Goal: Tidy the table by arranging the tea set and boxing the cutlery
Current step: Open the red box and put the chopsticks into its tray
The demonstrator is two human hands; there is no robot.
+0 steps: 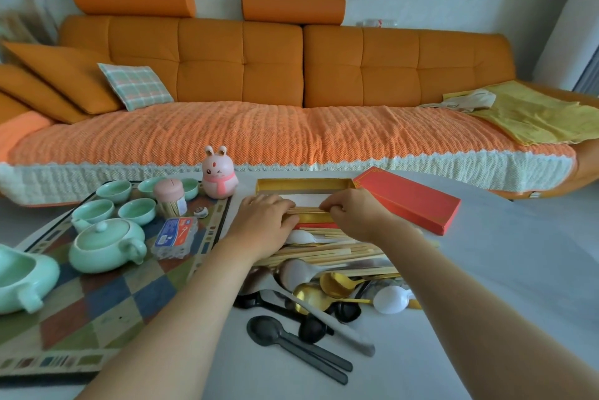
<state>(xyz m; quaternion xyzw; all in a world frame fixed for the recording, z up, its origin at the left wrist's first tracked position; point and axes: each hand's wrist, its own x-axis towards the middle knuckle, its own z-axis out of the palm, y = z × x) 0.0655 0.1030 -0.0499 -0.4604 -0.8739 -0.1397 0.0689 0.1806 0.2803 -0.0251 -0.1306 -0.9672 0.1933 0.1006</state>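
White surface (486, 270) carries an open gold box (304, 185); left hand (265, 220) and right hand (355, 215) grip a chopstick bundle (308, 210) at its near edge, while the tray (97, 312) holds teapot (107, 244) and cups (139, 210)

Mint-green tea set (107, 244) stands left; spoons (311, 296) and chopsticks (340, 252) lie heaped before the open gold box (304, 185).

Head cam, wide-angle; faces fwd & down, close over table (492, 273); sofa (243, 75) beyond.

- An orange sofa (291, 69) spans the background.
- A plaid cushion (136, 85) leans on its left.
- A yellow cloth (534, 114) lies on its right.
- A pink rabbit figurine (218, 174) stands upright.
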